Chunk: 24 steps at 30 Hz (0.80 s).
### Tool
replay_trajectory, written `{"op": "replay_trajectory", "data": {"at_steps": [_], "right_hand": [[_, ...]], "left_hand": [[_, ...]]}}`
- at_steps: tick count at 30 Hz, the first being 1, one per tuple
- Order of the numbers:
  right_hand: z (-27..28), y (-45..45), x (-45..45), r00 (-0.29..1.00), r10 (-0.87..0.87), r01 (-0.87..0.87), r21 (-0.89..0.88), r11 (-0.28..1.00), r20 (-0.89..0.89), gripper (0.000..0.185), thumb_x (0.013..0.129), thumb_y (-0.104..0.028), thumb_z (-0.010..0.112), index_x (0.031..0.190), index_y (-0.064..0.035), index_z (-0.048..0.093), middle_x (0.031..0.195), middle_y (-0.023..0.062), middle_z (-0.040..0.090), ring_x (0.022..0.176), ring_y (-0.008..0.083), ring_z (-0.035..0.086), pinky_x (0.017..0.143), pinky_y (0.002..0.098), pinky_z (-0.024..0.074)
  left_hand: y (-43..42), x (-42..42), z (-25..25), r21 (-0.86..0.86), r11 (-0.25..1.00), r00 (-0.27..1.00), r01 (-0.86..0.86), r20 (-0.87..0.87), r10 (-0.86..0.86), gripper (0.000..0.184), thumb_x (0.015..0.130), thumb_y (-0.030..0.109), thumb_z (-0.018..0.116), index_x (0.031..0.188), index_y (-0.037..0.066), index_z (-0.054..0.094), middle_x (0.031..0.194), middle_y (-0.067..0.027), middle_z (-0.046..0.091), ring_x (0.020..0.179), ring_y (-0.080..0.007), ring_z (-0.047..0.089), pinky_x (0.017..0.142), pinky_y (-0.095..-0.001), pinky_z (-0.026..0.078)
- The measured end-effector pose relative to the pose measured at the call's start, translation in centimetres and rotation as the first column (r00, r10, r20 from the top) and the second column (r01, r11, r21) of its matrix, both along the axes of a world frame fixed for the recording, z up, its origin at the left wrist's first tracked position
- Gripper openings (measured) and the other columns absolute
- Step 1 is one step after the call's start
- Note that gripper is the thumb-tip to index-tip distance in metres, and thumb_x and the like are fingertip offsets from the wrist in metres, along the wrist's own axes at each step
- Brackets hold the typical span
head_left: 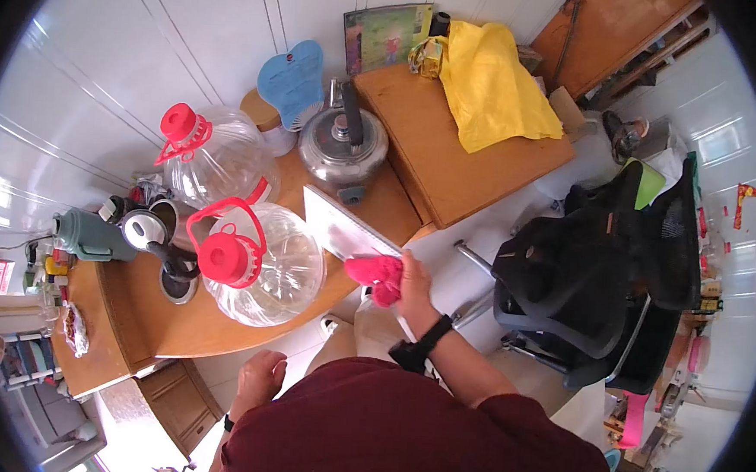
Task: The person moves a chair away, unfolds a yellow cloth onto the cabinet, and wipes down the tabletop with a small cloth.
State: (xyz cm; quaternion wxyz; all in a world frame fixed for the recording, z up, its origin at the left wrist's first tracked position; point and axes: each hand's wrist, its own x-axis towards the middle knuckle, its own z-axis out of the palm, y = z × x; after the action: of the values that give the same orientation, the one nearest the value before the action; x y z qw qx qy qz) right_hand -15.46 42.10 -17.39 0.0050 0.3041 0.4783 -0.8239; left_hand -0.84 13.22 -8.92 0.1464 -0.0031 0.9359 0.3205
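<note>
My right hand (416, 288) is closed around a bright pink cloth (377, 276), at the front edge of the wooden table. The cloth meets the lower right end of a whitish flat panel (337, 220); whether it presses on it I cannot tell. My left hand (260, 378) hangs low by my side, its fingers loosely curled and nothing visible in them. Nearest to the panel stand a steel kettle (327, 151) with a black handle and a large clear bottle (285, 269) with a red cap.
A second red-capped bottle (218, 157) stands behind. A green thermos (92, 236) and an electric kettle (145, 230) are at the left. A yellow cloth (495, 87) covers part of a raised wooden box (451, 176). A black chair (566, 273) stands at the right.
</note>
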Motion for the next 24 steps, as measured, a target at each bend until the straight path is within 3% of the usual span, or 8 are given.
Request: {"op": "replay_trajectory", "data": {"at_steps": [2,6,8,9,10,13,18,24], "right_hand": [[2.4,3.0,0.8,0.986,-0.168,0.165,0.103,0.981,0.018,0.023,0.086,-0.027,0.06,0.08,-0.0058,0.057,0.073,0.003,0.06,0.062,0.0129,0.058,0.056,0.0296,0.0504],[7.3,11.1,4.3,0.985,-0.16,0.154,0.103,0.983,0.059,0.025,0.089,-0.03,0.053,0.09,-0.005,0.057,0.08,0.0094,0.062,0.069,0.0215,0.063,0.059,0.0338,0.0529],[14.9,10.9,4.5,0.956,-0.291,0.291,0.022,0.957,0.019,0.036,0.092,-0.035,0.047,0.1,-0.0011,0.056,0.093,0.0149,0.064,0.078,0.0248,0.064,0.065,0.0362,0.0538],[16.7,12.7,5.2,0.996,-0.081,0.081,-0.016,0.997,-0.029,0.049,0.094,-0.041,0.038,0.11,0.0028,0.053,0.108,0.0198,0.061,0.089,0.0278,0.063,0.072,0.038,0.0535],[17.6,13.9,5.2,0.991,-0.114,0.114,-0.009,0.993,-0.072,0.057,0.095,-0.045,0.033,0.116,0.0042,0.051,0.113,0.0222,0.058,0.092,0.0283,0.063,0.073,0.0379,0.0532],[22.3,14.5,2.5,0.942,-0.28,0.267,-0.092,0.959,-0.184,0.054,0.095,-0.045,0.035,0.113,0.0031,0.052,0.106,0.0177,0.063,0.089,0.0269,0.063,0.069,0.0371,0.0536],[21.0,19.5,-2.7,0.928,-0.237,0.228,-0.067,0.971,-0.287,0.038,0.094,-0.039,0.042,0.099,-0.0037,0.056,0.085,0.009,0.064,0.072,0.0233,0.064,0.06,0.0379,0.0542],[15.7,20.5,-14.7,0.917,-0.331,0.285,-0.218,0.934,-0.221,0.04,0.095,-0.039,0.039,0.101,-0.0031,0.057,0.093,0.0099,0.064,0.079,0.0225,0.063,0.066,0.0369,0.0535]], "left_hand": [[0.2,-0.4,-0.1,0.014,1.0,1.0,0.02,-0.006,-0.019,0.009,0.079,0.016,0.06,0.085,0.011,0.064,0.081,-0.0095,0.061,0.077,-0.0302,0.06,0.067,-0.0401,0.049],[0.8,-0.7,-0.4,0.057,0.997,0.999,0.046,-0.028,-0.045,0.009,0.078,0.016,0.06,0.085,0.012,0.064,0.08,-0.0095,0.061,0.076,-0.0305,0.06,0.067,-0.0405,0.049],[1.0,-0.9,-1.1,0.054,0.996,0.997,0.07,-0.032,-0.069,0.009,0.078,0.015,0.06,0.085,0.012,0.064,0.08,-0.0094,0.061,0.076,-0.0306,0.06,0.067,-0.0406,0.049],[1.1,-0.9,-1.3,0.041,0.995,0.995,0.096,-0.026,-0.095,0.009,0.077,0.015,0.061,0.084,0.011,0.064,0.079,-0.0094,0.061,0.076,-0.0308,0.06,0.067,-0.0407,0.048],[1.3,-1.0,-1.3,0.044,0.995,0.995,0.093,-0.032,-0.092,0.009,0.077,0.015,0.061,0.084,0.011,0.064,0.079,-0.0094,0.061,0.076,-0.0308,0.06,0.067,-0.0407,0.048],[1.9,-1.0,-1.2,0.038,0.992,0.991,0.119,-0.063,-0.117,0.008,0.077,0.014,0.061,0.084,0.011,0.064,0.08,-0.0095,0.061,0.076,-0.0308,0.061,0.067,-0.0409,0.048],[2.3,-0.8,-1.3,0.02,1.0,0.998,0.009,-0.069,-0.007,0.007,0.077,0.013,0.061,0.083,0.011,0.064,0.08,-0.0116,0.06,0.077,-0.0324,0.06,0.068,-0.0423,0.048],[3.7,-1.0,-2.1,-0.066,0.998,0.999,-0.026,0.033,0.028,0.008,0.078,0.015,0.061,0.084,0.01,0.064,0.081,-0.0122,0.06,0.08,-0.0338,0.06,0.071,-0.0441,0.048]]}}
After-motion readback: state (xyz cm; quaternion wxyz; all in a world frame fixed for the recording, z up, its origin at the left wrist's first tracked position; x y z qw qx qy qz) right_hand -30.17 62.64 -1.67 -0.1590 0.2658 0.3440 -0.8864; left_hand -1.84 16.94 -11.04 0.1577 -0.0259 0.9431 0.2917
